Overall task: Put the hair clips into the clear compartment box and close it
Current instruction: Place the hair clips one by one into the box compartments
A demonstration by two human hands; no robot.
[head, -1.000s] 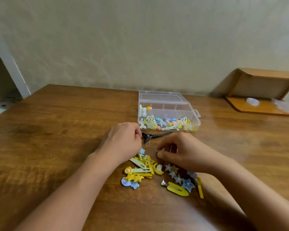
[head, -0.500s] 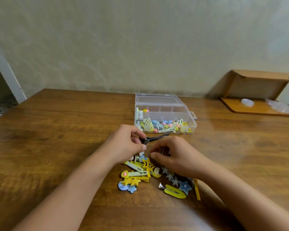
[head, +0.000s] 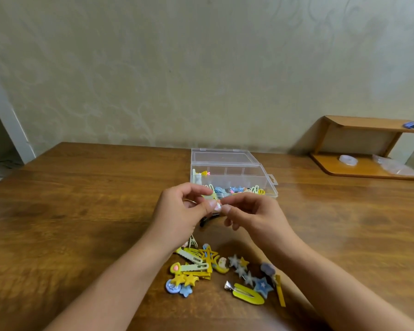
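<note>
The clear compartment box [head: 268,179] stands open on the wooden table, its lid lying flat behind it and several small clips in its front row. My left hand [head: 179,211] and my right hand [head: 253,215] are raised together just in front of the box, both pinching one small pale hair clip [head: 217,207] between thumbs and fingertips. A pile of yellow and blue hair clips [head: 208,266] lies on the table below my wrists. A black clip [head: 207,220] rests on the table under my hands, mostly hidden.
A low wooden shelf [head: 368,168] sits at the back right with a small white roll and clear plastic on it. The wall runs close behind the box. The table's left edge meets a doorway at the far left.
Both hands have lifted off the pile and come together above the table in front of the box, now pinching a small pale clip. The black clip stays on the table.
</note>
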